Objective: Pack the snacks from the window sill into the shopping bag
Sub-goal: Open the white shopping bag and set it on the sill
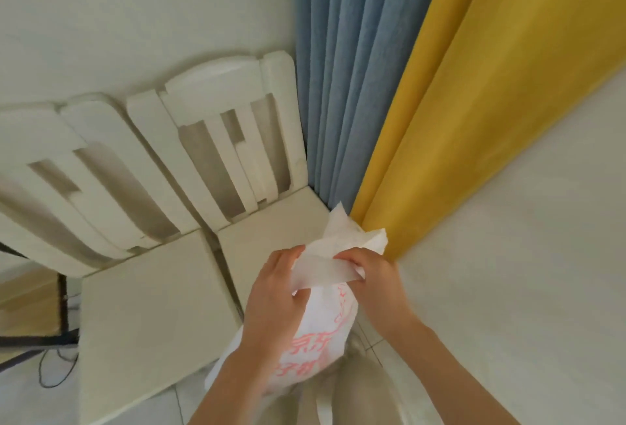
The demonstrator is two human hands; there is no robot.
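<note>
A white shopping bag [325, 333] with pink printed characters hangs in front of me, low in the middle of the view. My left hand [274, 292] grips the bag's top edge on its left side. My right hand [369, 279] pinches a white strap or fold of the bag's top on the right side. The bag's upper flaps stick up between and behind my hands. No snacks and no window sill surface show in this view. What is inside the bag is hidden.
Two white slatted chairs [216, 140] with pale seats [149, 306] stand to the left against the wall. A blue curtain [352, 86] and a yellow curtain [474, 103] hang behind the bag. A pale wall [525, 238] fills the right. A dark frame and cables [62, 329] lie at lower left.
</note>
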